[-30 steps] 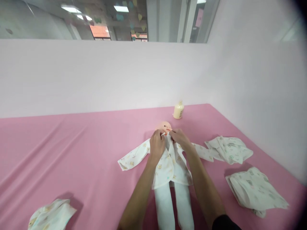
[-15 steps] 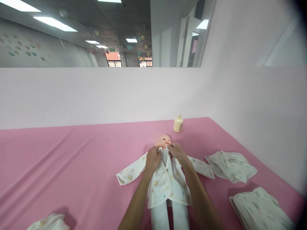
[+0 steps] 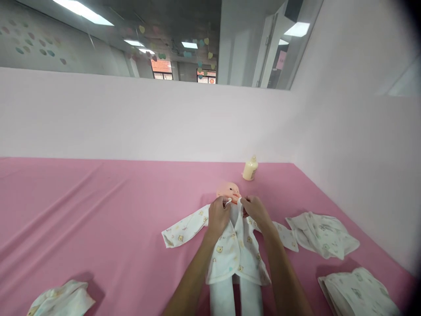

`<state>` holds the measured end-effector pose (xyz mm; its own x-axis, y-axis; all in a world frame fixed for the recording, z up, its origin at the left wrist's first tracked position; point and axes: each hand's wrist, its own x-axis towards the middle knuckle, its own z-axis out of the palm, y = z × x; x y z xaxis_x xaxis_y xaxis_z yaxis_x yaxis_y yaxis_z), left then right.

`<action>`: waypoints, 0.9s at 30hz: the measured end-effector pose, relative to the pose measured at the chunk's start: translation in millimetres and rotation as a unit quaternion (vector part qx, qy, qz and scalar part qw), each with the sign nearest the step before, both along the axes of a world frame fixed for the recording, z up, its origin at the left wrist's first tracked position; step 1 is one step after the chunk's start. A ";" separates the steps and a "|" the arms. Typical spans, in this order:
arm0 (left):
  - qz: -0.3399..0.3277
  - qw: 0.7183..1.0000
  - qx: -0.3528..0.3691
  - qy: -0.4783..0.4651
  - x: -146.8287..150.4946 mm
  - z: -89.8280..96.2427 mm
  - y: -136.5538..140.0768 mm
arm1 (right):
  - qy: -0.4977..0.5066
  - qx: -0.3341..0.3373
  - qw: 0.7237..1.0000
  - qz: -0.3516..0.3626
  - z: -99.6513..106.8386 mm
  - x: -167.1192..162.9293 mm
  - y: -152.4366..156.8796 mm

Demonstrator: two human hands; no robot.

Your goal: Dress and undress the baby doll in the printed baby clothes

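A baby doll (image 3: 229,190) lies on its back on a pink sheet, its head toward the wall. It wears a white baby jacket (image 3: 226,259) with small bear prints and plain pale trousers (image 3: 222,298). My left hand (image 3: 219,215) is closed on the jacket's collar edge at the left of the neck. On the other side of the neck, my right hand (image 3: 257,211) pinches the opposite collar edge. The collar stands apart in a V between my hands, just below the doll's chin. Both sleeves stretch outward, and the doll's own hands do not show.
A cream bottle (image 3: 250,168) stands behind the doll's head. At right lie a crumpled printed cloth (image 3: 324,235) and a folded printed cloth (image 3: 358,292). Another bundled cloth (image 3: 62,300) is at lower left. White walls border the pink sheet (image 3: 108,210) behind and at right.
My hands have drawn the two collar edges slightly farther apart, widening the neck opening. The view has tilted a little, shifting the doll and bottle slightly right in the picture.
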<state>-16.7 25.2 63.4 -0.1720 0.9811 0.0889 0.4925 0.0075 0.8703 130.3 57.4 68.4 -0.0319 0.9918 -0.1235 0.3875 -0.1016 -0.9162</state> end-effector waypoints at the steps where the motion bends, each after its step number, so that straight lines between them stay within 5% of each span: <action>1: -0.004 1.000 0.003 0.001 0.2 0.5 -0.3 | -0.011 0.007 1.000 0.001 1.2 0.0 -1.3; 7: -0.017 0.999 0.033 0.025 3.2 -2.2 0.0 | -0.049 0.027 0.998 0.020 5.4 1.0 -3.8; 27: -0.049 0.977 0.085 0.187 14.7 -14.3 -5.2 | 0.044 -0.013 0.992 0.118 20.1 5.0 -9.6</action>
